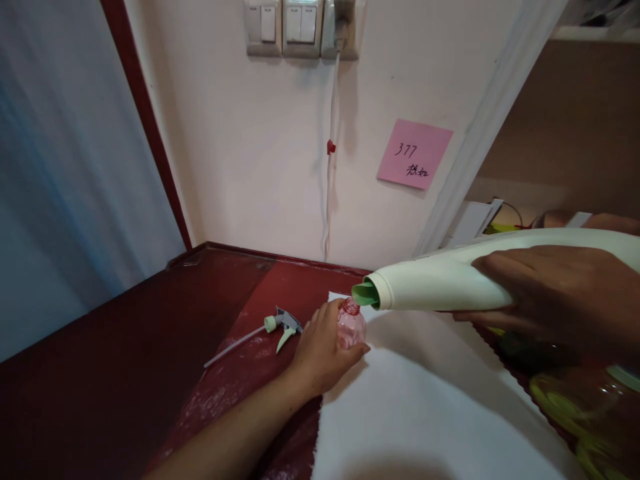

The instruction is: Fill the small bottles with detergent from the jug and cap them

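Note:
My left hand [325, 347] is wrapped round a small clear pink bottle [352, 325], which stands with its open neck up on a white cloth [425, 413]. From the right, my right hand [560, 293] grips a large pale green detergent bottle [430, 283] tilted onto its side. Its green spout [367, 293] is just above and to the right of the pink bottle's mouth. No stream of liquid shows between them. Left of my left hand lies a spray trigger head [286, 325] with a pale green collar and a long dip tube [234, 347].
Behind the dark red table [150, 320] rises a wall with switches [302, 25], a plugged-in white cord [329, 193] and a pink note [415, 155]. A grey-blue curtain [75, 167] hangs at left. Clear and yellow-green containers [580, 407] stand at the lower right.

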Motion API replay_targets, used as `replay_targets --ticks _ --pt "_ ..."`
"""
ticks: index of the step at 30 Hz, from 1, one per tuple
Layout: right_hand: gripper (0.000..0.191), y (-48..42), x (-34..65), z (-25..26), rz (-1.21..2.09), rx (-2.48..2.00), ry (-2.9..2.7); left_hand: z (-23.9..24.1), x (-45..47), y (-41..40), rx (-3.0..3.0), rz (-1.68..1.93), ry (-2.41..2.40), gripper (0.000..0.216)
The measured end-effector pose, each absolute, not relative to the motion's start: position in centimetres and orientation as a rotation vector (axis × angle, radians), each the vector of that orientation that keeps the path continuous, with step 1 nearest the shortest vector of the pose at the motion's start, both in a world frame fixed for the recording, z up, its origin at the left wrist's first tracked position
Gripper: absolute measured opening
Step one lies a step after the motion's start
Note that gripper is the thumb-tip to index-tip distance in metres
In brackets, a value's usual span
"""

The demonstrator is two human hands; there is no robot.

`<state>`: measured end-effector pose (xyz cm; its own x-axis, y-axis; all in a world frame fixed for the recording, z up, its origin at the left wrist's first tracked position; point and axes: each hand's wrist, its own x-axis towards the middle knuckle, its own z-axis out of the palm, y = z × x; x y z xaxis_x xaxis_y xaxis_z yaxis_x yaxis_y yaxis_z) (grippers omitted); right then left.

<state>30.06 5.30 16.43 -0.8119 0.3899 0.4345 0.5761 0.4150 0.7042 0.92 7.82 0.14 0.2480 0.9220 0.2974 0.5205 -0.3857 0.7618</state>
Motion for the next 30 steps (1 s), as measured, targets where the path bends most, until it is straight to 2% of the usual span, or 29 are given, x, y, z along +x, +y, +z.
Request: replay_targets --ticks 30 --pt "0.055 5.15 30.12 16.26 -1.331 -0.886 -2.465 0.15 0.96 7.87 2.018 1.004 1.313 0.062"
